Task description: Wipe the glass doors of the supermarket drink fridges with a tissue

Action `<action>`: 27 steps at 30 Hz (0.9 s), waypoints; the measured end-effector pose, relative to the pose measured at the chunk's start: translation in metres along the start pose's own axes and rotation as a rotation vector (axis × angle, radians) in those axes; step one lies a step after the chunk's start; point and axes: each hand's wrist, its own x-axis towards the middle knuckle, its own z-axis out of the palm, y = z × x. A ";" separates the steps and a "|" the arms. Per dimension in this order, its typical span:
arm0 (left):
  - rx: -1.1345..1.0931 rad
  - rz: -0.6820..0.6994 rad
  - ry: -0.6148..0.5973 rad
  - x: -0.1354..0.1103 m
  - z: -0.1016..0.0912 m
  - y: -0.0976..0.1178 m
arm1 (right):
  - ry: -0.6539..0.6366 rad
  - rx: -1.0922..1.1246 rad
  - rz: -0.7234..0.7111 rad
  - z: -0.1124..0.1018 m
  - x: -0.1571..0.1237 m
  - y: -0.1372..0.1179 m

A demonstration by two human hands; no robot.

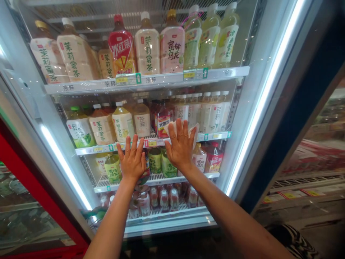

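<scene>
My left hand (132, 158) lies flat against the glass door (151, 86) of a lit drinks cooler, its fingers spread and nothing visible in it. To its right and a little higher, my right hand (182, 144) presses a white cloth (196, 135) to the same glass, palm down with fingers stretched out. The cloth shows around the fingertips and to the right of the hand; the rest is hidden beneath it. Whether it is fabric or paper I cannot tell. Behind the glass, both hands overlap the view of a middle shelf (86, 149) of bottled drinks.
Large tea bottles (147, 46) stand on the top shelf (161, 77), with smaller bottles (169, 198) at the bottom. Light strips (265, 97) run along both sides. A red frame (32, 187) borders the left, and another shelving unit (309, 154) stands at the right.
</scene>
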 end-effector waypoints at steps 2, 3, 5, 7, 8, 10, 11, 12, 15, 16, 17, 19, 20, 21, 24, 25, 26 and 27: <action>0.002 0.002 0.007 0.000 0.001 0.000 | 0.000 -0.008 -0.038 -0.004 0.003 0.007; 0.001 0.002 0.010 0.000 0.001 0.000 | -0.003 -0.009 -0.057 -0.005 -0.005 0.008; 0.000 0.000 0.009 0.000 0.001 0.000 | -0.014 -0.010 -0.074 -0.005 -0.032 0.005; 0.001 -0.001 0.005 -0.001 0.001 0.000 | -0.036 -0.006 -0.111 -0.005 -0.059 0.005; 0.001 -0.002 0.005 -0.001 0.001 0.000 | -0.049 -0.003 -0.148 -0.006 -0.065 0.007; 0.001 -0.002 0.011 -0.001 0.001 0.000 | -0.062 0.002 -0.203 -0.009 -0.057 0.017; 0.001 -0.004 0.016 -0.001 0.001 0.000 | -0.052 0.001 -0.194 -0.011 -0.046 0.025; 0.001 -0.004 0.019 -0.001 0.001 0.000 | -0.034 -0.003 -0.166 -0.014 -0.033 0.032; -0.001 -0.007 0.019 -0.002 0.001 0.000 | 0.021 -0.028 -0.078 -0.020 -0.011 0.051; -0.001 -0.008 0.017 -0.002 0.001 0.000 | 0.028 -0.035 -0.071 -0.021 -0.015 0.054; -0.001 -0.009 0.017 -0.002 0.001 0.000 | 0.026 -0.038 -0.072 -0.021 -0.026 0.055; -0.003 -0.009 0.020 -0.002 0.001 0.000 | 0.014 -0.031 -0.098 -0.019 -0.056 0.056; -0.003 -0.008 0.022 -0.002 0.001 0.000 | 0.009 -0.026 -0.124 -0.019 -0.070 0.056; -0.003 -0.009 0.025 -0.002 0.001 0.000 | 0.006 -0.021 -0.156 -0.018 -0.081 0.058; -0.004 -0.012 0.026 -0.001 0.000 0.001 | 0.018 -0.016 -0.200 -0.019 -0.080 0.069; -0.005 -0.014 0.025 -0.001 0.000 0.001 | 0.028 -0.021 -0.182 -0.020 -0.070 0.073; -0.006 -0.015 0.022 -0.001 0.000 0.002 | 0.039 -0.029 -0.150 -0.020 -0.059 0.078; -0.008 -0.016 0.019 -0.001 -0.001 0.002 | 0.048 -0.039 -0.113 -0.021 -0.050 0.082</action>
